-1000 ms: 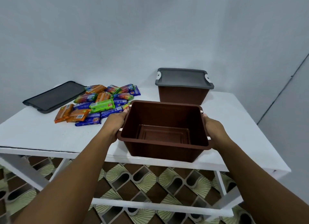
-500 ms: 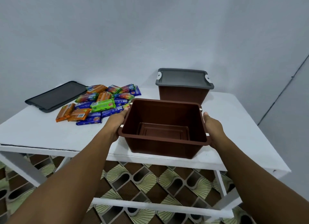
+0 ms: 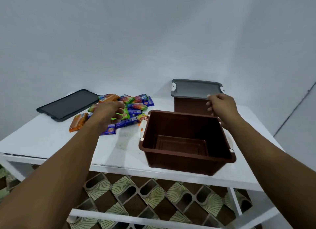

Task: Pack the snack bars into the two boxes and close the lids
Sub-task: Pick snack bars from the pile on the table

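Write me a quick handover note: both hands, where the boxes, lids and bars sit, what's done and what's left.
Left hand: open, blurred, over the snack bars; whether it holds one is unclear.
Right hand: at the front edge of the grey lid on the far box; grip unclear.
Near box: open and empty at the front of the table. Its dark lid lies flat, far left.
Done: near box placed. Left: all packing, both lids.
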